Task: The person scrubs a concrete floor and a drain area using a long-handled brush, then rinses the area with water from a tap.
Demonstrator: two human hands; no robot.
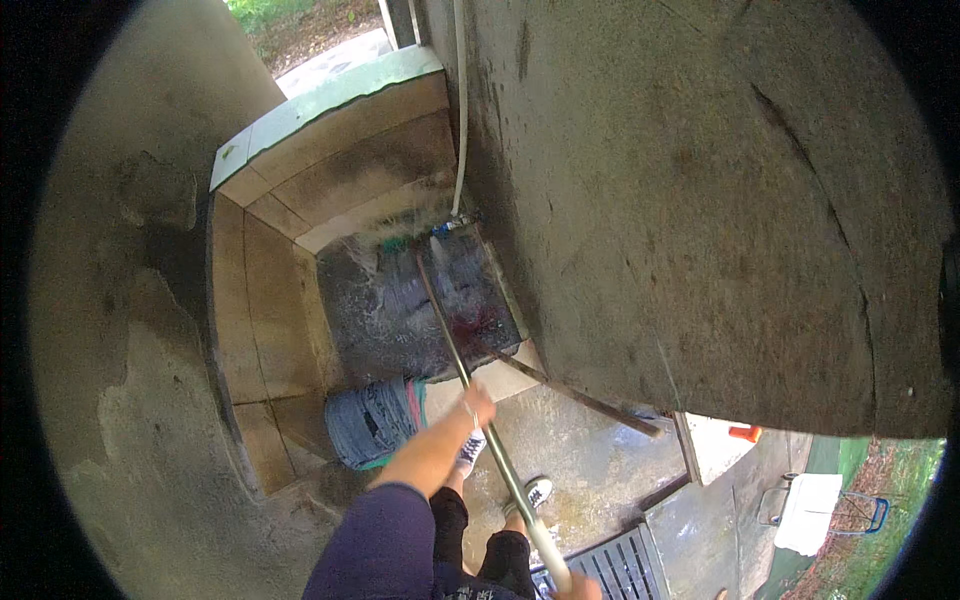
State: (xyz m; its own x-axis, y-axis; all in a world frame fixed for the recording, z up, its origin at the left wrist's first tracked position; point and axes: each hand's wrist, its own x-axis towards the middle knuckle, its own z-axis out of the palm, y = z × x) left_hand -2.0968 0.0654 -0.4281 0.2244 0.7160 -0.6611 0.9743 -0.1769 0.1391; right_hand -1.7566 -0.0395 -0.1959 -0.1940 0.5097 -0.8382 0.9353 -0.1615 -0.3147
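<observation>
My left hand (480,405) grips the middle of a long metal pole (512,478). At the pole's pale lower end, my right hand (579,588) closes on it by the bottom edge of the picture. The far end reaches into a tiled wash basin (274,360), where blurred green bristles (394,244) show amid splashing water. Water (437,259) pours from a tap (452,225) with a blue part, at the foot of a white pipe (461,97). A second handle, brown and stick-like (577,394), leans over the basin's front edge beside a dark red blurred patch (476,324).
A bundle of blue denim-like cloth (367,424) with a teal rim sits left of my feet. Concrete walls (712,225) rise on both sides. A grey slatted grate (622,562) lies at lower right. Farther right stand an orange object (745,433) and a white box (810,514) on a cart.
</observation>
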